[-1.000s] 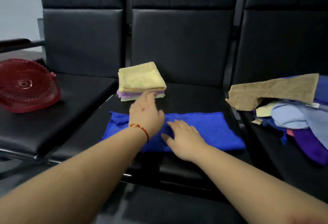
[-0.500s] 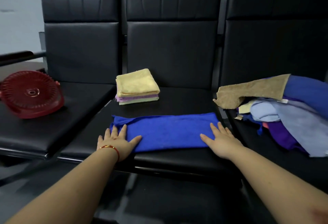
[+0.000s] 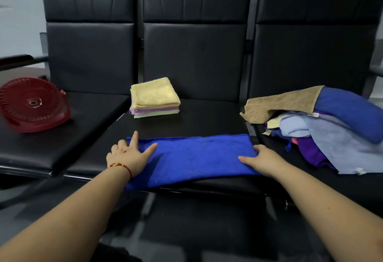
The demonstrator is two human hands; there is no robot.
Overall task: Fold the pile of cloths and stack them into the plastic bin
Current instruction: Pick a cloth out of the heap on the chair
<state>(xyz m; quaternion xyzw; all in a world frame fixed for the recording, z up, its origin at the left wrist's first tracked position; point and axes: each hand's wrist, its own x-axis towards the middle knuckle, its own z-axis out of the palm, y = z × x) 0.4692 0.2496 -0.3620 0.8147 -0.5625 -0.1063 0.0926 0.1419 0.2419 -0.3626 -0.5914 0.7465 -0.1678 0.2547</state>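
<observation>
Vs half a second ago: both hands have shifted from lying flat at the near corners of the blue cloth point(image 3: 199, 158) to taking hold of its short ends. Left hand point(image 3: 129, 155) now sits further up the left end, index finger pointing toward the seat back, thumb spread over the cloth top, other fingers curled at the edge; looks like a pinch on the left end, which is bunched slightly under it. Right hand point(image 3: 262, 158) has moved in onto the right end, thumb lying on top of the cloth, fingers wrapped over the edge and hidden, so it grips that end. Hands are well apart, one at each end, the cloth spanning between them. The cloth is a long folded strip lying along the front edge of the middle seat point(image 3: 207, 122), its near left corner overhanging the front edge. Folded stack point(image 3: 154, 99) (yellow on top, purple and pale green below) unchanged at the back left corner of the same seat, well clear of both hands. Unfolded pile point(image 3: 331, 125) on the right seat, tan cloth point(image 3: 284, 103) on top, unchanged. Red bin point(image 3: 33, 104) on the left seat, tilted on its side, same place. Red bracelet point(image 3: 122, 167) on the left wrist.
</observation>
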